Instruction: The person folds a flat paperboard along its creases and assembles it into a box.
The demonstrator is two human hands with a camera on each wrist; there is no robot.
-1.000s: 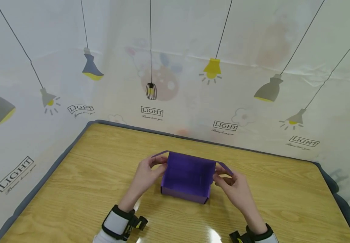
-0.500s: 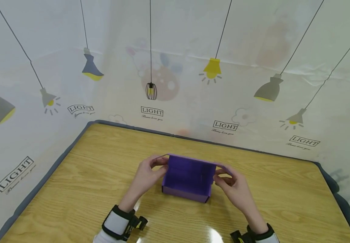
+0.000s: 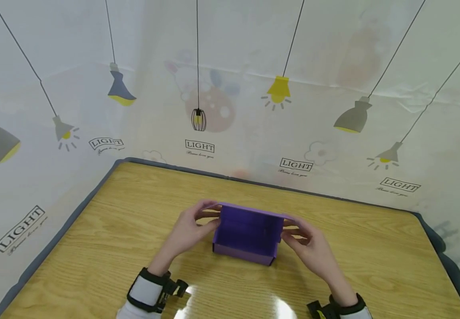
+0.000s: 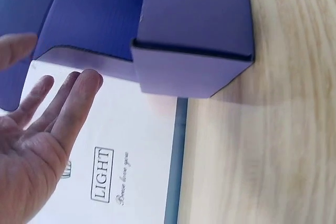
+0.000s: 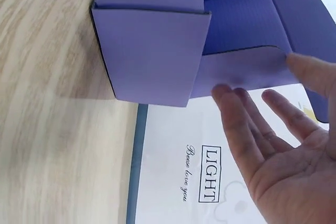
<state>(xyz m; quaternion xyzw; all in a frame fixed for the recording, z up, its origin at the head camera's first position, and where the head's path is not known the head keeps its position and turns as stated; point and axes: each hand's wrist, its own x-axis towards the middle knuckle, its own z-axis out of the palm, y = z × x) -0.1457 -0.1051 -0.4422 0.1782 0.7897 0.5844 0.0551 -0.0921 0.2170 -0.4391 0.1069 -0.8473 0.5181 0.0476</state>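
Note:
A purple cardboard box [image 3: 243, 256] stands on the table with its lid [image 3: 254, 209] raised at the back and leaning forward over the dark inside. My left hand [image 3: 187, 231] is at the box's left side, its fingers spread and fairly straight, close to the side wall [image 4: 184, 72] and the lid's side flap [image 4: 13, 85]. At the right side, my right hand [image 3: 313, 248] has loosely extended fingers near the other side wall [image 5: 147, 56]. One digit of it seems to touch the lid's edge. Neither hand visibly grips anything. The box's rear is hidden.
The wood-grain table [image 3: 373, 257] has a grey edging [image 3: 230, 178] along its back. A whitish cloth [image 3: 246, 53] printed with lamps and "LIGHT" lettering hangs behind it and at the sides. Both wrists wear camera straps [image 3: 146, 290].
The lid has tilted forward, so its top face shows more. The left hand's fingers have loosened, and its wrist has shifted slightly left. The right hand's fingers have straightened a little.

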